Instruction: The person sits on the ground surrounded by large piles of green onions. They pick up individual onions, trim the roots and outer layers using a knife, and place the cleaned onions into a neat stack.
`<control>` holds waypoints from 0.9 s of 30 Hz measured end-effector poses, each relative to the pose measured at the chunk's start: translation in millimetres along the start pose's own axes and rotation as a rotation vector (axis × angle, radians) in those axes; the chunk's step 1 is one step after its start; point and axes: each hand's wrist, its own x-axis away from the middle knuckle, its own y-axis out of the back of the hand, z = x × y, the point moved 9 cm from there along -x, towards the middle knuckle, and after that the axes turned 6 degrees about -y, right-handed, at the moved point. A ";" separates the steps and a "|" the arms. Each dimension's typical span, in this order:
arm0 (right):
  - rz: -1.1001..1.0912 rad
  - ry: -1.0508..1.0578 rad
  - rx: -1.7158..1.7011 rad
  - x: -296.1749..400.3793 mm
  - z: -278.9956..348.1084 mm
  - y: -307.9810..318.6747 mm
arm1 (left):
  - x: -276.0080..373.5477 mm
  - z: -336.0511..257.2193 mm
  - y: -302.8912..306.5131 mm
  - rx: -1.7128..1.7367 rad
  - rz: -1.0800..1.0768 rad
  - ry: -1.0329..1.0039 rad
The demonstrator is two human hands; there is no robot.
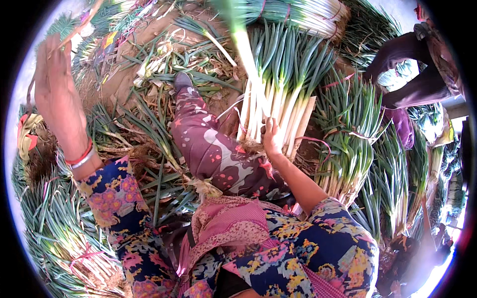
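My right hand is closed around the white root end of a green onion stalk, whose leafy top blurs at the upper edge. Under that stalk lies a pile of green onions, roots towards me, next to a flat pale strip. Raised at the far left is my left hand, blurred and partly crossed by a thin brownish strand; whether it holds anything cannot be told. Red and pale bangles circle that wrist. My leg in patterned trousers stretches between the hands.
Loose onions and leaf scraps litter the ground ahead. Tied onion bundles stand at right, lie at the top and at lower left. Another person's dark-clothed legs are at upper right; a further person's arm shows at lower right.
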 end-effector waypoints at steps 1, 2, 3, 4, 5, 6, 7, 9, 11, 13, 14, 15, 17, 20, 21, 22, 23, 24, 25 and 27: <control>-0.126 -0.040 0.157 -21.1 -38.2 10.4 | 4.2 9.0 0.6 -0.081 -0.110 0.083; -0.134 0.010 0.245 -36.6 -69.7 13.7 | 14.3 16.1 -0.6 -0.140 -0.151 0.115; -0.122 0.001 0.327 -48.3 -105.8 13.2 | 25.7 23.1 -0.6 -0.195 -0.162 0.103; -0.115 -0.041 0.434 -58.6 -140.8 13.5 | 46.7 33.7 3.7 -0.322 -0.103 0.158; -0.103 -0.322 0.426 -61.9 -191.9 18.9 | 69.4 38.1 9.1 -0.574 -0.006 0.125; -0.101 -0.553 0.334 -56.9 -232.7 21.0 | 104.1 62.5 23.5 -0.454 0.010 0.322; -0.064 -0.684 0.165 -49.8 -259.6 16.5 | 136.6 71.7 36.0 -0.644 0.176 0.383; 0.026 -0.737 0.076 -40.3 -275.8 9.8 | 237.9 107.3 75.4 -0.847 0.557 0.925; 0.162 -0.316 0.876 -47.2 -231.8 8.9 | 319.3 82.0 54.7 -0.409 1.084 0.711; 0.567 -0.257 1.175 -39.3 -206.3 -13.6 | 425.5 55.1 89.2 -0.356 1.565 1.117; 0.586 0.038 1.453 -42.1 -167.2 -23.0 | 442.8 38.7 89.1 -0.220 1.551 1.084; 0.796 0.130 1.661 -39.1 -144.1 -31.3 | 448.5 27.4 97.9 -0.152 1.358 1.168; 0.461 -0.043 1.639 -61.1 -59.0 -30.9 | 456.4 16.5 101.1 -0.006 1.247 1.245; 0.463 0.634 1.230 -34.0 111.5 -149.3 | 414.2 16.4 104.9 -0.321 1.105 0.873; 0.402 0.566 1.138 -24.5 148.1 -177.3 | 403.3 20.9 110.3 -0.436 1.038 0.868; 0.537 0.829 0.785 13.2 195.0 -228.6 | 388.4 18.0 113.1 -0.450 0.922 0.800; 0.673 0.823 0.617 39.7 215.7 -271.2 | 390.2 22.9 116.3 -0.510 0.960 0.867; 0.778 0.772 0.692 65.6 213.6 -320.5 | 385.8 20.6 120.3 -0.431 0.887 0.875; 0.934 0.805 0.635 98.7 215.6 -365.0 | 374.3 13.5 122.7 -0.328 0.766 0.790; 1.141 0.754 0.754 146.6 174.5 -458.2 | 380.6 7.7 138.9 -0.406 0.798 0.820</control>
